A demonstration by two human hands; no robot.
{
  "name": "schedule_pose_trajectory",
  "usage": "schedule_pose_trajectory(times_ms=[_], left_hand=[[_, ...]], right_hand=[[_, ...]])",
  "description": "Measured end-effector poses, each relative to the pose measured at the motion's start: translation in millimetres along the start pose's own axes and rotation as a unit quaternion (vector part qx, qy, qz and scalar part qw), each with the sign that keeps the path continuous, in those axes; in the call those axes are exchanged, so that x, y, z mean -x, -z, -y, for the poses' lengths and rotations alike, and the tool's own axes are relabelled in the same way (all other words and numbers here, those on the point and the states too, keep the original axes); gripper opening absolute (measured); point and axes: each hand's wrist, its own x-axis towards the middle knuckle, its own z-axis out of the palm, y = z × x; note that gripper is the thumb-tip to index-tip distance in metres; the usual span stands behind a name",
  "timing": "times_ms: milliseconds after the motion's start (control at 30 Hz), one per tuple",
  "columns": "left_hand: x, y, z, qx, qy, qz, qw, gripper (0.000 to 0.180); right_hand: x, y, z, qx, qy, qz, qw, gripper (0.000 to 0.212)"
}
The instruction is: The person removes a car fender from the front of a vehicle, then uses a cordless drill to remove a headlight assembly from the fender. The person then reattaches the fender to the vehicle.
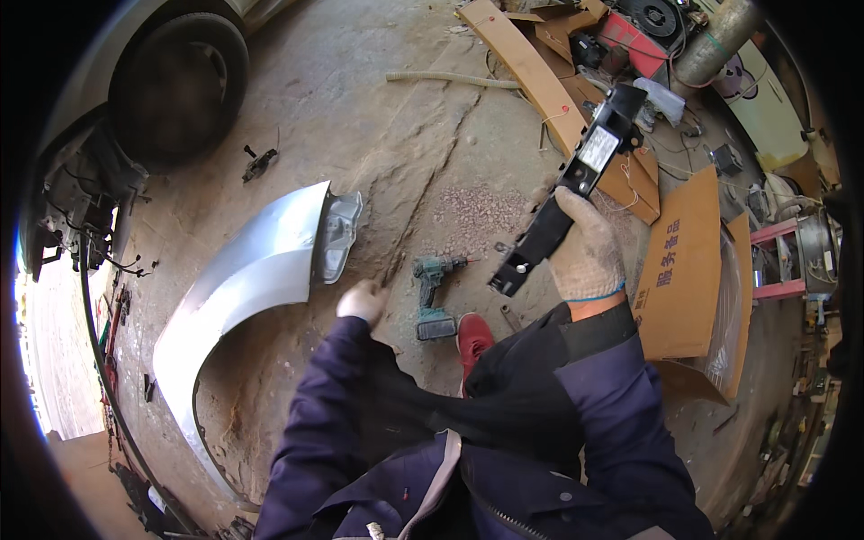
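Observation:
My right hand [587, 245], in a pale knit work glove, is closed around a long black plastic car part [562, 202] with a white label. The part slants upward to the right, off the ground. My left hand [363, 302] is low over the floor, beside the end of a silver car fender [256, 261]. Its fingers are smeared by motion, so I cannot make out whether they hold anything. Between my hands a teal cordless drill [430, 292] with a black battery lies on the floor, by my red shoe [474, 342].
A car wheel [180, 90] stands at the upper left, near exposed car parts [90, 202]. Opened cardboard boxes [677, 270] lie to the right. Clutter and a grey cylinder [717, 45] fill the upper right. A pale hose [450, 79] crosses the cracked floor [378, 135].

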Motion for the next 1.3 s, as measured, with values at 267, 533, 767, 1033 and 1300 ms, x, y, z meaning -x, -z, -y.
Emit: schedule_pose_trajectory(times_ms=[267, 533, 767, 1033, 1300], left_hand=[[-35.6, -130.6, -12.7, -0.009, 0.073, 0.164, 0.984, 0.083], [-49.0, -184.4, -26.3, 0.014, 0.165, 0.1, 0.981, 0.08], [-55.2, -119.2, -62.8, 0.073, 0.153, 0.198, 0.966, 0.078], [73.5, 113.3, -104.8, 0.098, 0.182, 0.132, 0.969, 0.053], [303.7, 350.2, -99.1, 0.068, 0.316, 0.085, 0.942, 0.042]], right_hand=[[-5.5, -11.9, -7.7, -0.018, -0.06, 0.017, 0.998, 0.036], [-33.6, -23.3, -10.4, -0.135, -0.109, -0.047, 0.984, 0.024], [-61.8, -28.2, -35.5, -0.252, -0.215, -0.097, 0.938, 0.028], [-5.2, 1.0, -62.9, -0.327, -0.259, -0.226, 0.88, 0.025], [105.7, -18.1, 70.5, -0.26, -0.257, -0.187, 0.912, 0.025]])
